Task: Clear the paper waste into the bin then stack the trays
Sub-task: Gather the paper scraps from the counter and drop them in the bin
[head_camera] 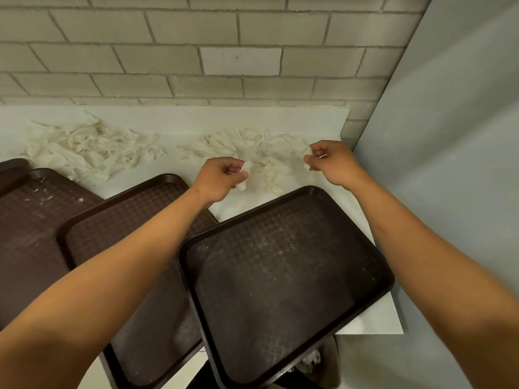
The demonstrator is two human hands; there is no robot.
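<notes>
At upper left of the frame a loose heap of paper [84, 150] lies on the bench [182, 122], untouched, against the brick wall. Below it, three brown trays [134, 234] overlap unstacked; the rightmost tray [280, 270] juts off the bench's front edge, so a knock from a forearm could tip it. At centre, the left hand [222, 175] has its grip pressed together on a strip of a second paper pile [252, 147]. To the right, the right hand [331, 160] pinches another wad of that pile. Both holds are small, so scraps may tear loose or drop on the way. At bottom right the bin [323, 363], with paper in it, sits mostly hidden under the overhanging tray, so dropped wads could land on the tray instead.
</notes>
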